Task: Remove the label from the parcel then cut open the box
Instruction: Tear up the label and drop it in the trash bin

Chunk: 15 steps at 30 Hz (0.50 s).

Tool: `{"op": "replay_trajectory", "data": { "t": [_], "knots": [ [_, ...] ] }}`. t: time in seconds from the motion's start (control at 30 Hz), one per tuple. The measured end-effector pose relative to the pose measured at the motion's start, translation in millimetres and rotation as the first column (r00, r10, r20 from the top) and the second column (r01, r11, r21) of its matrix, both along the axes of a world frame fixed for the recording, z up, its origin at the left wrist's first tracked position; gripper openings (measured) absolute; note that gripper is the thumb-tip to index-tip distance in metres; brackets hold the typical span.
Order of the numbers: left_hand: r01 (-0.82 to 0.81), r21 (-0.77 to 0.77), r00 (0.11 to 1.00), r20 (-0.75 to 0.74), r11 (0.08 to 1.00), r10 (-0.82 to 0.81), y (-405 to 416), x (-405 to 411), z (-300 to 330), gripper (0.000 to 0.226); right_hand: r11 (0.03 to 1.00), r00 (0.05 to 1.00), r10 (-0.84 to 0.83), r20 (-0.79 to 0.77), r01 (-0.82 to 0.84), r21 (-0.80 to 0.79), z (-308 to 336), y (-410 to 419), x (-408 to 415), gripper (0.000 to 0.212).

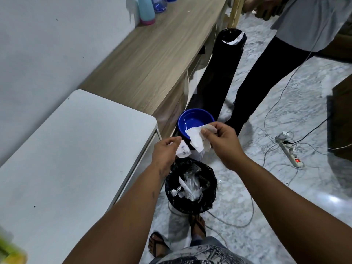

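Observation:
My left hand (165, 151) pinches a crumpled white label scrap (183, 150) with a barcode on it. My right hand (224, 143) grips a larger torn white label piece (197, 139). Both hands hover just above and behind a small bin lined with a black bag (191, 184), which holds several white paper and plastic scraps. No parcel or box shows in this view.
A white table (76, 159) stands at my left, a wooden bench (152, 60) behind it. A blue bowl (195, 121) sits on the floor past my hands. Another person's dark legs (253, 77), a tall black bin (221, 69), a power strip (290, 151) and cables occupy the marble floor.

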State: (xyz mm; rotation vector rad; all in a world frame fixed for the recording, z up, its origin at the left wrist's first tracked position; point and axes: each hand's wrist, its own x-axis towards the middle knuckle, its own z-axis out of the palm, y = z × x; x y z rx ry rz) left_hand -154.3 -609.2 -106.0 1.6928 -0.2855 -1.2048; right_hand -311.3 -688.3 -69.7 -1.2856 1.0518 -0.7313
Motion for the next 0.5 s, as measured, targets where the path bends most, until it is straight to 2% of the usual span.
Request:
{"op": "replay_trajectory", "data": {
  "t": [0.07,0.13,0.23,0.33,0.4,0.47,0.5],
  "knots": [
    [-0.031,-0.054,0.991,-0.133,0.998,0.024,-5.7,-6.9,6.4,0.019,0.989,1.0,-0.008,0.009,0.007,0.144,-9.4,4.5,4.0,0.004],
    [-0.049,-0.111,0.972,-0.235,0.993,0.022,-9.3,-10.8,13.7,0.025,0.974,0.999,-0.036,0.032,0.028,0.225,-16.7,9.6,7.4,0.01],
    [0.016,-0.171,0.977,-0.205,0.985,-0.051,-7.5,-11.5,19.5,0.023,0.987,0.997,-0.047,-0.054,0.055,0.149,-28.9,12.3,10.4,0.013],
    [0.006,-0.207,0.965,-0.257,0.978,-0.06,-3.2,-11.2,20.7,0.018,0.994,0.987,-0.055,-0.15,0.068,0.083,-31.2,15.2,12.2,0.014],
    [0.021,-0.183,0.976,-0.207,0.983,-0.059,-1.6,-10.2,15.9,0.028,0.994,0.988,-0.052,-0.149,0.065,0.085,-31.2,16.4,11.5,0.023],
    [0.05,-0.125,0.991,-0.12,0.991,-0.065,-0.1,-9.1,8.5,0.026,0.991,0.988,-0.025,-0.153,0.045,0.125,-33.9,18.2,9.9,0.036],
    [0.051,-0.102,0.992,-0.108,0.993,-0.062,1.4,-9.2,5.2,0.022,0.99,0.983,0.004,-0.184,0.022,0.136,-37.6,19.0,9.2,0.035]
  ]
}}
